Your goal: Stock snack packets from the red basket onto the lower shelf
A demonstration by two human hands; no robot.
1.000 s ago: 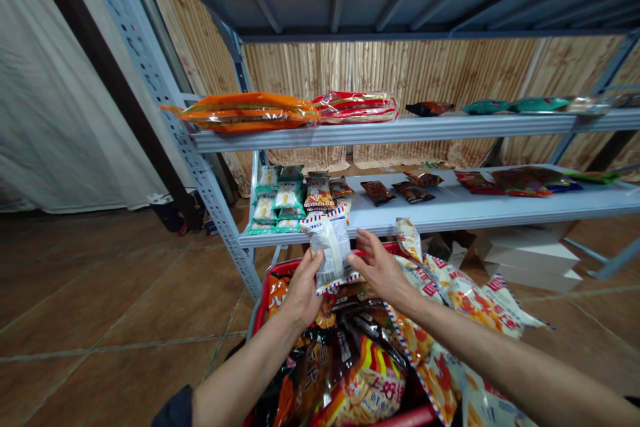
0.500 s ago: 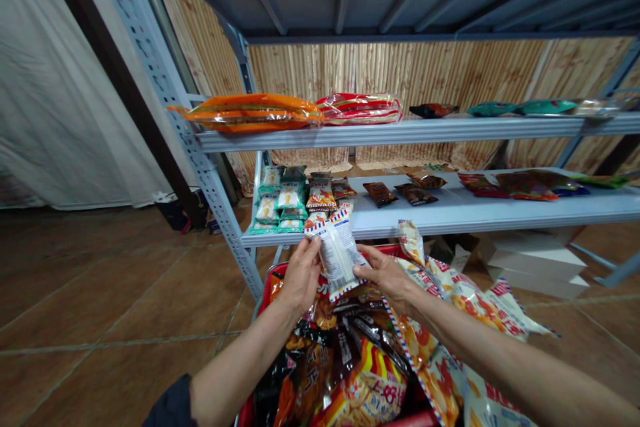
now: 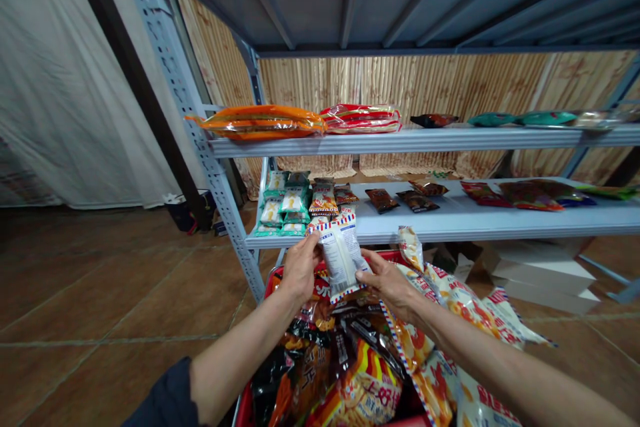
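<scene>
Between my two hands is a small white snack bag (image 3: 342,263) with a red-and-blue striped edge, its printed back facing me. My left hand (image 3: 301,269) pinches its upper left side; my right hand (image 3: 384,280) grips its lower right side, thumb on the front. Below lies a red basket (image 3: 244,408) full of snack bags, among them a yellow-and-red bag (image 3: 360,387) and white bags with orange pictures (image 3: 463,300). Just behind the held bag, green-and-white packets (image 3: 283,205) and an orange-and-white bag (image 3: 323,200) are stacked on the lower shelf.
A blue metal rack (image 3: 215,193) stands ahead, its upper shelf bearing an orange bag (image 3: 265,123) and a red-striped bag (image 3: 361,119). Brown packets (image 3: 383,200) lie on the lower shelf (image 3: 450,220). White boxes (image 3: 543,267) sit beneath it on the tiled floor.
The view has tilted up slightly, so more of the rack's top shelf shows. Both hands keep their hold on the white snack bag, which is turned slightly more upright.
</scene>
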